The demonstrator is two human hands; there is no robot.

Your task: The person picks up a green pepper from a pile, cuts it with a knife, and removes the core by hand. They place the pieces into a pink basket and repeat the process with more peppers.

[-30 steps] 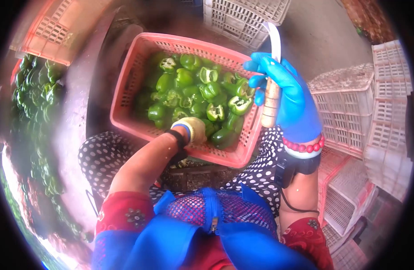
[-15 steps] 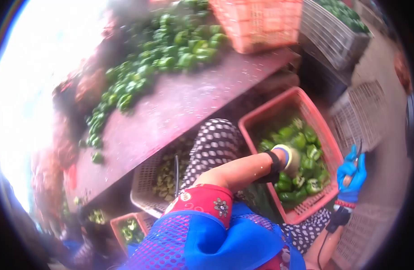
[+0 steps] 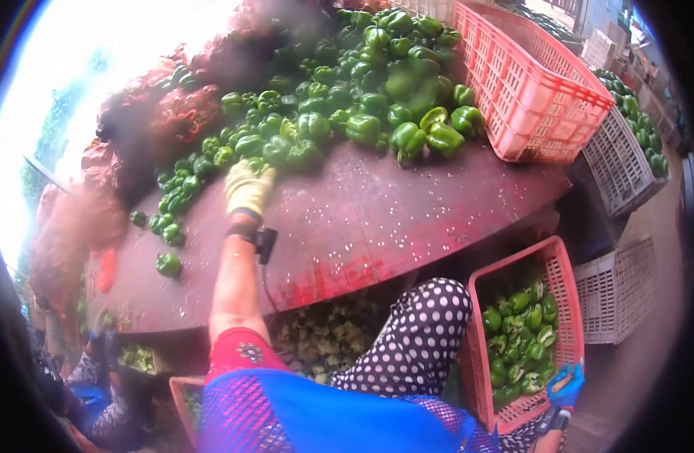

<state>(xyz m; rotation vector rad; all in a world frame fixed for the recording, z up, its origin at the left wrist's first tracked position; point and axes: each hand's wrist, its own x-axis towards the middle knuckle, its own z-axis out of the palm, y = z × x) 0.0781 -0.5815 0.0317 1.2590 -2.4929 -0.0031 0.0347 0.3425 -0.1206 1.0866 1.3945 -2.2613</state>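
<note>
My left hand (image 3: 249, 189), in a pale yellow glove, stretches over the red table to the near edge of a heap of green bell peppers (image 3: 313, 127). Its fingers point at the peppers and look apart; whether they touch one is hard to tell. Low on the right, my right hand (image 3: 566, 386) in a blue glove is closed round the tan handle of a small knife (image 3: 562, 383), whose blade I cannot make out. Beside it stands a pink crate (image 3: 479, 355) holding cored or cut green peppers (image 3: 522, 340).
An orange-pink crate (image 3: 543, 94) stands on the table (image 3: 347, 219) at the right. Grey crates (image 3: 618, 291) are beyond it. Under the table edge lies a pile of pepper scraps (image 3: 324, 336). Red mesh sacks (image 3: 184, 113) line the far left, and another person (image 3: 98, 385) sits lower left.
My left hand has left the crate of peppers and moved up and left to the heap on the table. The view has swung toward the table. My right hand keeps its hold.
</note>
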